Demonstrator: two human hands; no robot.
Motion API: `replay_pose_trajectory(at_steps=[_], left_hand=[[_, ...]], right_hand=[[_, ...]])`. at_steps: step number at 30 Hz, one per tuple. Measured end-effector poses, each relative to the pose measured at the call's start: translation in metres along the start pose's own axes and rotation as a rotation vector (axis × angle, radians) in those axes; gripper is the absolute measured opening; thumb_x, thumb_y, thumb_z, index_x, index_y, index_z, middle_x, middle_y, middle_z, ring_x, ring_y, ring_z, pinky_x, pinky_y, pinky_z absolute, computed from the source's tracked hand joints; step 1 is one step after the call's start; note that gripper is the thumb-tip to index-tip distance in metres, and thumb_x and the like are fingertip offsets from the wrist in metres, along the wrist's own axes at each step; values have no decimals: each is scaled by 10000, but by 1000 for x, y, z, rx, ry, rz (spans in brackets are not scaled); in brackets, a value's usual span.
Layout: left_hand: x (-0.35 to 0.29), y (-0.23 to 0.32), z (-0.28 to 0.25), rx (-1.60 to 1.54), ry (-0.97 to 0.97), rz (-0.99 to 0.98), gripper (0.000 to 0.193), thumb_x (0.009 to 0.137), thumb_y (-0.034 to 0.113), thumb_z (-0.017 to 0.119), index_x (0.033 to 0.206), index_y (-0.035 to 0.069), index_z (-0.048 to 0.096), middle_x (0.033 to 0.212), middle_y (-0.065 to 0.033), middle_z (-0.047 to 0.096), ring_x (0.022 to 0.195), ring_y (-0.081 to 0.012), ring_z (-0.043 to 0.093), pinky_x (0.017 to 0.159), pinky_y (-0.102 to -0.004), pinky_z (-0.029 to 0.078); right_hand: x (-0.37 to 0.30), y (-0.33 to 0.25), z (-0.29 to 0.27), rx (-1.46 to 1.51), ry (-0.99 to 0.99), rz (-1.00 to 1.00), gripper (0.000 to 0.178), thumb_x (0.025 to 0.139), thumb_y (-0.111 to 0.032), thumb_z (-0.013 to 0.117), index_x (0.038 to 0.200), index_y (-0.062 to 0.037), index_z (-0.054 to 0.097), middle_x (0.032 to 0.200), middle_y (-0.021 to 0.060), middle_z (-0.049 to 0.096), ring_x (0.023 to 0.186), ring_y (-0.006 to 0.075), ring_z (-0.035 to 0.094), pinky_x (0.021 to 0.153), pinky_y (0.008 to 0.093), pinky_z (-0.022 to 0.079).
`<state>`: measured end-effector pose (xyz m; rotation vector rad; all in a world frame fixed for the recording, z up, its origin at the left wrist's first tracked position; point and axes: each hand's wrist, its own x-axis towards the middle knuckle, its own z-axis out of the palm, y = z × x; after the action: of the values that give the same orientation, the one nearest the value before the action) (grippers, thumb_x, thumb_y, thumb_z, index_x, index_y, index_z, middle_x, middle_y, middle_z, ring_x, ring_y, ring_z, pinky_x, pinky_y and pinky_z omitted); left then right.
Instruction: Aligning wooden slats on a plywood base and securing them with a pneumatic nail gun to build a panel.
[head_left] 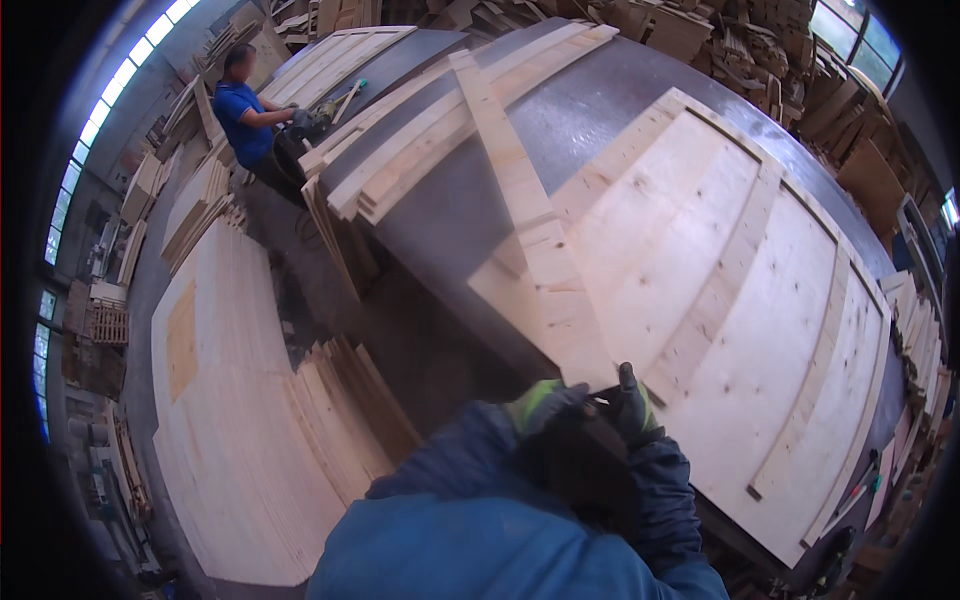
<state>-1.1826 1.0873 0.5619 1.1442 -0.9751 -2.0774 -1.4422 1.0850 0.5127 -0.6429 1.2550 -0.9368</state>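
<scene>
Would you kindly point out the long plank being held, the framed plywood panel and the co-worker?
plank [520,215], head view, middle of its length.
plywood panel [680,230], head view, bare sheet face.
co-worker [240,120], head view, blue shirt.

A person in a blue shirt [243,120] works at the far end of the dark tabletop [590,110]. Pale boards [235,400] lie stacked on the floor at left; scrap wood [740,45] piles up behind.
</scene>
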Motion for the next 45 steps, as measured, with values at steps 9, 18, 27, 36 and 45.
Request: replay_pose_trajectory(at_steps=[9,18,27,36,45], left_hand=[[-63,-230,241,-226,-66,-298,840,1258,764,646,1741,78,693,1585,-162,845,1370,-334,843,1079,-527,697],[35,-248,347,-311,532,-2,1030,1149,835,784,1799,49,638,1652,-190,770,1424,-414,751,1165,-625,616],[78,-342,364,340,707,199,723,1159,583,875,1138,-139,855,1041,-278,873,966,-363,762,960,-572,595],[71,-298,287,1027,-35,301,479,1234,381,812,1542,14,793,1242,-187,908,1214,-265,872,1043,-507,714],[131,-239,370,1546,228,-120,579,1274,572,667,1440,62,886,1096,-297,895,1030,-558,869,945,-658,685]], right_hand=[[-407,132,-437,-1205,61,-284,567,1135,-233,808,1666,-40,763,1284,261,896,1209,436,853,1082,550,651],[-779,220,-782,-1843,575,-253,945,877,-41,811,1808,-85,656,1795,215,721,1620,469,696,1321,598,560],[-756,272,-916,-1672,911,278,731,1004,-63,739,1733,-81,687,1591,270,804,1363,519,811,1111,591,677],[-664,233,-901,-1214,975,104,812,977,-113,782,1780,-77,665,1507,290,829,1337,542,815,1109,611,686],[-607,241,-929,-834,1478,293,618,1104,-258,752,1681,-38,718,1420,341,848,1313,561,829,1163,642,664]])
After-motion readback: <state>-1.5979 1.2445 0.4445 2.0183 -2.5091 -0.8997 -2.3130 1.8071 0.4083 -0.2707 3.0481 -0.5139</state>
